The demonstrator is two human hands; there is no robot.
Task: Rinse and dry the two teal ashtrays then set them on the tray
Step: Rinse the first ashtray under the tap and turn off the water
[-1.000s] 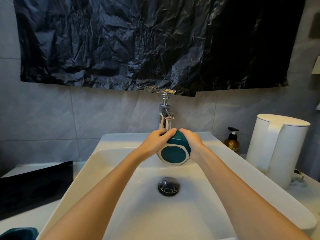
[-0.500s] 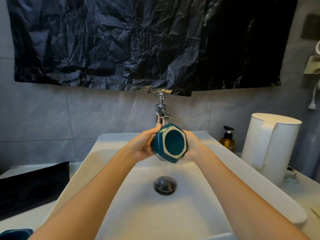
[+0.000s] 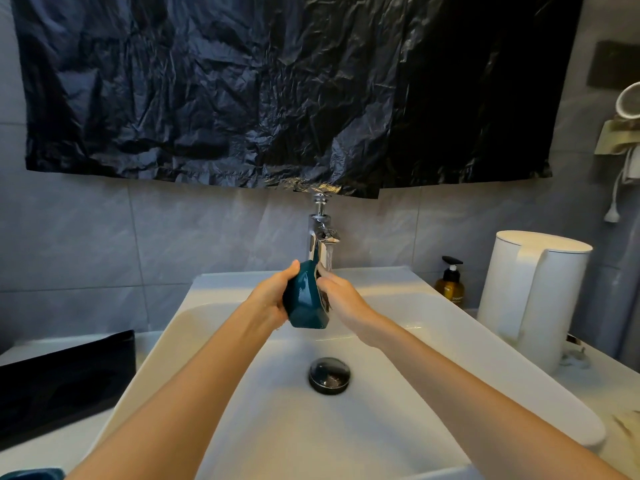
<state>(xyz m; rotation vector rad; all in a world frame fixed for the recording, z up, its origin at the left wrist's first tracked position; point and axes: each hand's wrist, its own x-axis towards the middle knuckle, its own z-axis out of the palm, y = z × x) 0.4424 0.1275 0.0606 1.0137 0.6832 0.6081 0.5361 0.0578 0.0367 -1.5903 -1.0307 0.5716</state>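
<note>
A teal ashtray (image 3: 304, 299) stands on edge over the white sink (image 3: 433, 317), just below the chrome tap (image 3: 320, 237), from which water runs. My left hand (image 3: 270, 299) grips its left side, thumb over the top. My right hand (image 3: 337, 289) touches its right face, which is turned away from me; its fingers are partly hidden behind the ashtray. A second teal ashtray (image 3: 33, 474) shows only as a sliver at the bottom left corner. A black tray (image 3: 62, 379) lies on the counter left of the sink.
A black drain plug (image 3: 329, 375) sits in the basin. A white kettle (image 3: 530, 296) and an amber pump bottle (image 3: 450, 284) stand to the right of the sink. Black plastic sheet (image 3: 277, 88) hangs on the wall above the tap.
The ashtray has turned from showing me its underside to standing edge-on, and it has risen closer to the tap. My right hand has shifted onto its far face.
</note>
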